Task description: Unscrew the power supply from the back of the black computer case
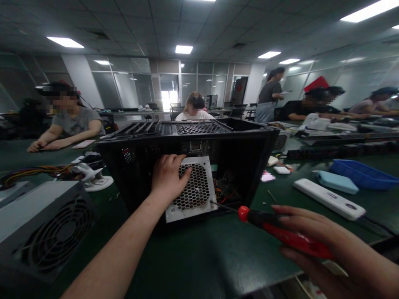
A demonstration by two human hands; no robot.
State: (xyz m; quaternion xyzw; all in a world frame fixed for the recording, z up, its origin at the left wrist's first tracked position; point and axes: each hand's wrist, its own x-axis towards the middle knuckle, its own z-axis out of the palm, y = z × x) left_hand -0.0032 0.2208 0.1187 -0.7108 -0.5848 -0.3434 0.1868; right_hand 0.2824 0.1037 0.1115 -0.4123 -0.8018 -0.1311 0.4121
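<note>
A black computer case (183, 133) stands on the green table with its open side toward me. Inside its opening a grey power supply (195, 189) with a honeycomb vent sits tilted, partly out of the case. My left hand (170, 174) grips its left upper part, thumb on the vent face and the other fingers over the far edge. In my right hand (324, 236) lies a red and black screwdriver (289, 236), its tip at the lower right corner of the power supply. Coloured wires (226, 191) show behind it in the case.
Another power supply (50, 228) with a fan grille is at the left, near a white stand (93, 178). To the right lie a white power strip (330, 198), a light blue case (338, 182) and a blue tray (366, 174). Several people sit around the tables; one stands at the back.
</note>
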